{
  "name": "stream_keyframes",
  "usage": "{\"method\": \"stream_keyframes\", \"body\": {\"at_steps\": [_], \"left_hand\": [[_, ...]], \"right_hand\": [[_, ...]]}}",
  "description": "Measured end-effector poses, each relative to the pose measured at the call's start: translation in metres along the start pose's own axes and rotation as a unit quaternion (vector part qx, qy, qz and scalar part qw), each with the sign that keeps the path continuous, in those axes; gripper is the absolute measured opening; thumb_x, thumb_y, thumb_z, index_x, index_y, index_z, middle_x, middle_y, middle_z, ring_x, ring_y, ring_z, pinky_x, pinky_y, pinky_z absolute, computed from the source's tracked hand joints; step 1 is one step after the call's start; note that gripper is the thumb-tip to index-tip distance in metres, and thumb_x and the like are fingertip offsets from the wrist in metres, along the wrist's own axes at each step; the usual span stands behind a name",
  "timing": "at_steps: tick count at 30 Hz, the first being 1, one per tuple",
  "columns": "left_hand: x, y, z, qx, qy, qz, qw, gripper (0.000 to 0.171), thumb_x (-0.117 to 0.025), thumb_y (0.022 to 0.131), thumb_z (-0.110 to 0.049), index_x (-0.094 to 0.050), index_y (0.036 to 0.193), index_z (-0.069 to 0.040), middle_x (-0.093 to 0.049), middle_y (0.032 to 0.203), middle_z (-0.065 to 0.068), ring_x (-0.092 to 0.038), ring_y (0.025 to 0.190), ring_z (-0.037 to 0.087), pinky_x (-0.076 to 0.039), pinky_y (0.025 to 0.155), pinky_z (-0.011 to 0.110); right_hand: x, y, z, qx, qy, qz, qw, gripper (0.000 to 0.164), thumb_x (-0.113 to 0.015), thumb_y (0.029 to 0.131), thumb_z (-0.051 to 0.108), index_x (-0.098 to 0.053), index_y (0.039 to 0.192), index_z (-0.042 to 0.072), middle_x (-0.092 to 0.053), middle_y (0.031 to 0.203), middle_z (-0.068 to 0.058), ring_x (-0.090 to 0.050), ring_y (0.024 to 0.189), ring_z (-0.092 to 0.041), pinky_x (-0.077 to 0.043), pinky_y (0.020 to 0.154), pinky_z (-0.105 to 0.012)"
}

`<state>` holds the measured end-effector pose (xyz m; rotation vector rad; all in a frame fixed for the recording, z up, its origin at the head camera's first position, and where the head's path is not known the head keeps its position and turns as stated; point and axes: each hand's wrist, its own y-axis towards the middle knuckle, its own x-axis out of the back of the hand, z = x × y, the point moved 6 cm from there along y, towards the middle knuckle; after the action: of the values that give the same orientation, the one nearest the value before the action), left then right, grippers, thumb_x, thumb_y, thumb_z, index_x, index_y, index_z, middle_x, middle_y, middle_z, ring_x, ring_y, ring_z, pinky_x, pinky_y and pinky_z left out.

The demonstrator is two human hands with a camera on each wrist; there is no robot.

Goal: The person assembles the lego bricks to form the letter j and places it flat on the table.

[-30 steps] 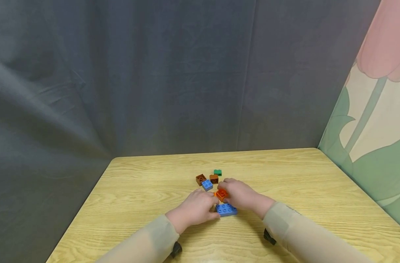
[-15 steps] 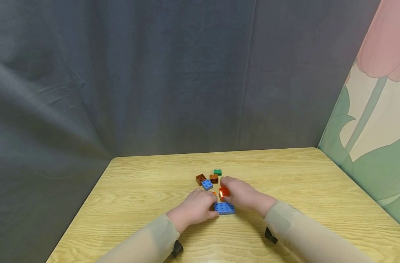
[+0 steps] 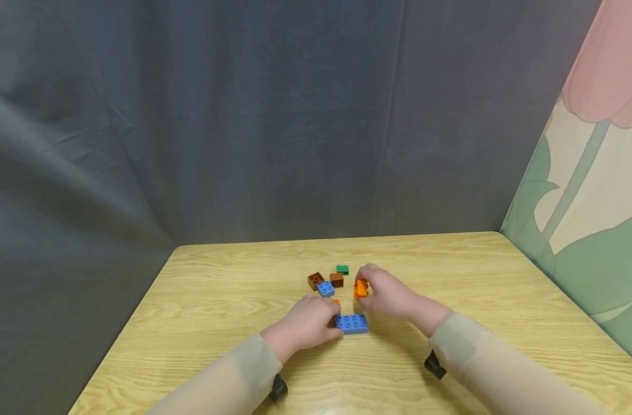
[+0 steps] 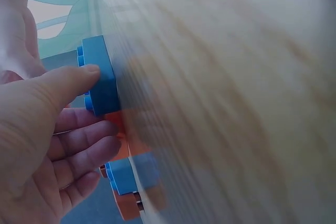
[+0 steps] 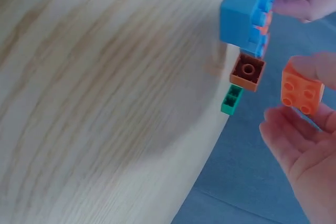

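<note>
A long blue building brick point(image 3: 352, 324) lies studs up on the table. At its left end my left hand point(image 3: 308, 323) holds it, thumb on the near side and fingers on the far side; the left wrist view shows the thumb point(image 4: 79, 80) pressed on the brick. My right hand point(image 3: 391, 294) pinches an orange brick point(image 3: 361, 289) over the table. In the right wrist view its studs face the camera, with the thumb on its upper edge. Another orange brick point(image 3: 337, 301) peeks out behind my left fingers, mostly hidden by them.
Behind the hands lie a small blue brick point(image 3: 326, 289), a brown brick point(image 3: 316, 280) with its hollow side up, another brown brick point(image 3: 337, 280) and a green brick point(image 3: 342, 269). A grey curtain point(image 3: 285, 127) hangs beyond the table's point(image 3: 233, 271) far edge.
My right hand has moved away and to the right with the orange brick, turning it over. The long blue brick has straightened and shifted slightly left in my left hand.
</note>
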<state>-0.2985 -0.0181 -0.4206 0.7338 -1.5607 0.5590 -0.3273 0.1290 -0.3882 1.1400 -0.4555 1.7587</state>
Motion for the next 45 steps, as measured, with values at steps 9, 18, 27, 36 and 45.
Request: {"method": "stream_keyframes", "body": {"at_steps": [9,18,27,36,45], "left_hand": [[0.001,0.000,0.004,0.013,0.001,0.002,0.9999,0.026,-0.074,0.088,-0.043,-0.067,0.093,-0.018,-0.060,0.083,-0.011,-0.048,0.068,0.010,-0.039,0.071,0.031],[-0.001,0.001,0.004,0.013,0.011,0.002,0.9999,0.027,-0.074,0.088,-0.044,-0.065,0.089,-0.019,-0.052,0.075,-0.013,-0.046,0.065,0.010,-0.038,0.070,0.031],[-0.002,0.001,0.005,0.016,0.013,0.002,0.9998,0.025,-0.074,0.088,-0.043,-0.064,0.088,-0.020,-0.050,0.073,-0.013,-0.046,0.064,0.010,-0.038,0.070,0.032],[-0.002,0.001,0.005,0.015,0.012,0.000,0.9998,0.026,-0.074,0.088,-0.044,-0.064,0.088,-0.020,-0.049,0.073,-0.014,-0.046,0.064,0.009,-0.039,0.070,0.032],[-0.002,0.001,0.004,0.009,0.013,-0.002,0.9999,0.026,-0.075,0.088,-0.043,-0.064,0.087,-0.020,-0.048,0.072,-0.014,-0.046,0.063,0.009,-0.037,0.068,0.030]], "right_hand": [[0.003,-0.004,0.007,0.030,-0.008,0.015,0.999,0.026,-0.080,0.083,0.010,-0.067,0.105,0.006,-0.052,0.089,0.002,-0.055,0.082,-0.021,-0.049,0.073,-0.033],[-0.006,-0.006,0.006,0.017,0.028,0.089,0.995,0.034,-0.082,0.081,0.007,-0.060,0.107,0.012,-0.058,0.087,0.003,-0.054,0.074,-0.017,-0.048,0.067,-0.033],[-0.016,-0.011,0.008,0.041,0.019,0.111,0.993,0.031,-0.082,0.080,0.007,-0.068,0.109,0.009,-0.059,0.094,0.004,-0.055,0.081,-0.018,-0.049,0.071,-0.034],[-0.017,-0.015,0.008,0.041,0.019,0.109,0.993,0.034,-0.082,0.080,0.004,-0.068,0.110,0.008,-0.057,0.095,0.003,-0.053,0.078,-0.016,-0.049,0.070,-0.033],[-0.019,-0.016,0.007,0.055,0.009,0.102,0.993,0.033,-0.083,0.080,0.007,-0.069,0.110,0.008,-0.054,0.090,0.004,-0.050,0.075,-0.014,-0.047,0.066,-0.029]]}}
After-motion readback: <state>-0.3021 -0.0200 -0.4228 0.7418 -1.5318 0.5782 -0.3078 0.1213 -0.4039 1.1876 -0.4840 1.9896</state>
